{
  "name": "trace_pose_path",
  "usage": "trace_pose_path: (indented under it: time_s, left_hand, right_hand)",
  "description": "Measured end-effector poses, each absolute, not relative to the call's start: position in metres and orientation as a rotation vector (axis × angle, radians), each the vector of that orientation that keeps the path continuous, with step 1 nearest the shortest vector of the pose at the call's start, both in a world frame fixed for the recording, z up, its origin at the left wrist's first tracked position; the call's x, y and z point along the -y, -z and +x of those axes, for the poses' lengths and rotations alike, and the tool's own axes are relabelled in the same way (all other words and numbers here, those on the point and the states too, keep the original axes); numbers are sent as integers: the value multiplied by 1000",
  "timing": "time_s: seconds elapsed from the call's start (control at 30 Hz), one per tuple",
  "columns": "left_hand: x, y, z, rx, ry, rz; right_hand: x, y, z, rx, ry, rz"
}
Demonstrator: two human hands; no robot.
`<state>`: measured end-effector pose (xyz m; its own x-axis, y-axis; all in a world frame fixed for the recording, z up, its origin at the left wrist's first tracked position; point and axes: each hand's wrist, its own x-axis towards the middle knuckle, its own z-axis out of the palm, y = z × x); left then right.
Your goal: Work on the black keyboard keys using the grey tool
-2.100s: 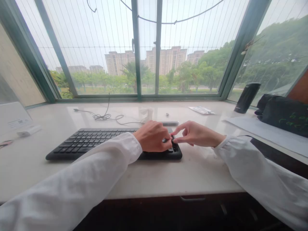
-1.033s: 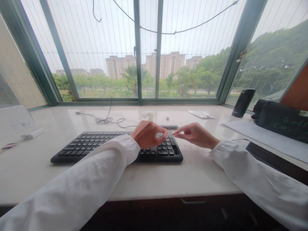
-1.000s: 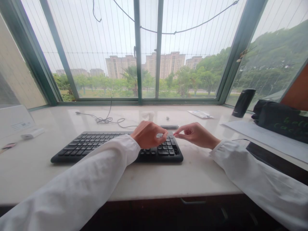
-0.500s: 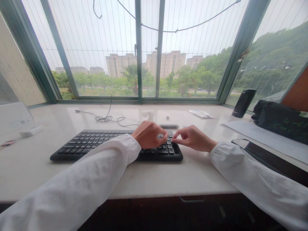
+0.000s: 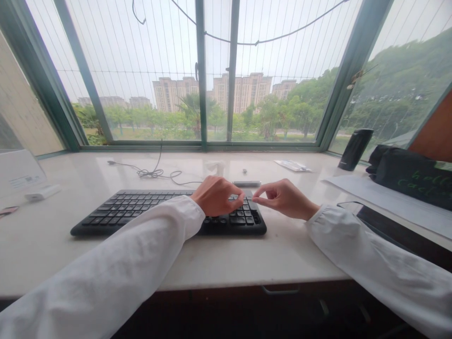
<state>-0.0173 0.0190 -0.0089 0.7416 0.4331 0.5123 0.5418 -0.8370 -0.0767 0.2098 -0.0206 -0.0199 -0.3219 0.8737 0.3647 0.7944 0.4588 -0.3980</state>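
Observation:
A black keyboard (image 5: pixel 132 207) lies on the white tabletop, its middle part hidden by my left hand and sleeve. Over the right half of the keys is my left hand (image 5: pixel 218 196), thumb and forefinger pinched together; whatever they hold is too small to make out. My right hand (image 5: pixel 280 199) is at the keyboard's right edge, thumb and forefinger also closed in a pinch by the number pad (image 5: pixel 242 217). I cannot see what is between those fingertips. At the pad's lower right corner a keycap is off, leaving a dark gap (image 5: pixel 256 217).
Behind the keyboard lie a coiled cable (image 5: pixel 151 173), a slim metallic tool (image 5: pixel 247 183), a small grey piece (image 5: pixel 245 171) and a plastic packet (image 5: pixel 293 165). To the right are a black bottle (image 5: pixel 355 149), a black bag (image 5: pixel 409 176) and paper sheets (image 5: pixel 381 197). A white box (image 5: pixel 21 174) stands left.
The view has shifted slightly. Both hands keep their pinch over the number pad; the right hand's fingertips sit a little higher against the keyboard.

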Motion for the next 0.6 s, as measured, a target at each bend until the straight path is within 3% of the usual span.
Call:
trace_pose_path:
  time_s: [0.6]
  left_hand:
    - [-19,8,-19,799,703,-2717]
  right_hand:
    - [16,23,212,2166,-212,-1400]
